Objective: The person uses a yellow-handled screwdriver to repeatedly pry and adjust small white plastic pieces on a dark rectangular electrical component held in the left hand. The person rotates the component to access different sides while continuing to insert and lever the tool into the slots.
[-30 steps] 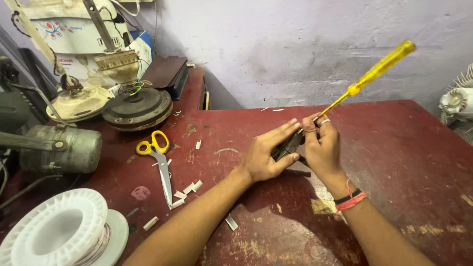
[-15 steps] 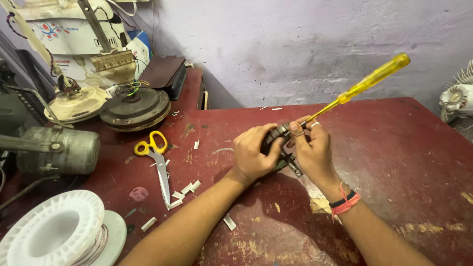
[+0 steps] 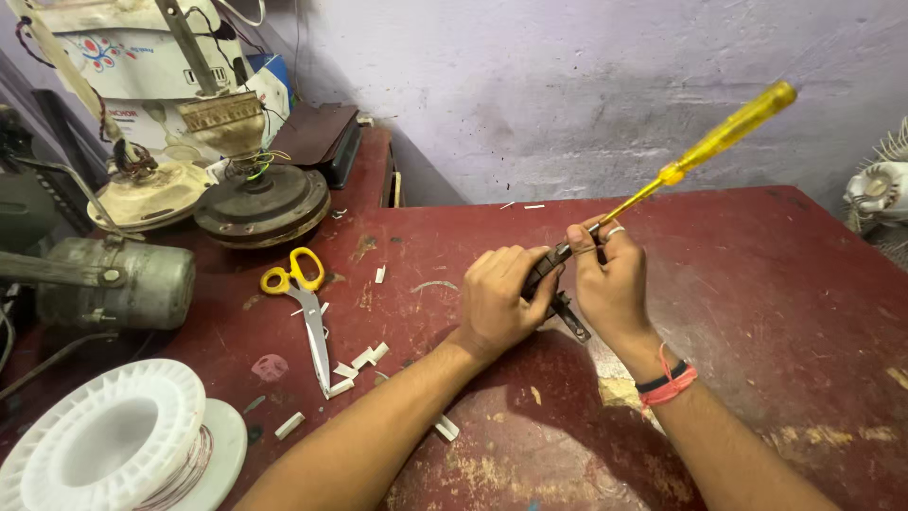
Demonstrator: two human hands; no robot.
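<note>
My left hand [image 3: 499, 301] grips a small dark metal part [image 3: 543, 270] just above the red table [image 3: 757, 284]. My right hand [image 3: 610, 284] pinches the metal shaft of a yellow-handled screwdriver [image 3: 728, 137], whose tip meets the dark part between both hands. The yellow handle points up and to the right. A dark bit of the part sticks out below my hands. Thread bands circle my right wrist.
Yellow-handled scissors [image 3: 305, 305] lie left of my hands among several white scraps [image 3: 364, 360]. A white spool [image 3: 113, 440] sits front left, a grey motor [image 3: 118, 282] behind it, and a round dark fan motor [image 3: 260, 208] at the back. A white fan part [image 3: 880, 194] is far right.
Both hands have stayed close together on the dark part, shifting it slightly. The screwdriver handle has tilted a little, still pointing up and right.
</note>
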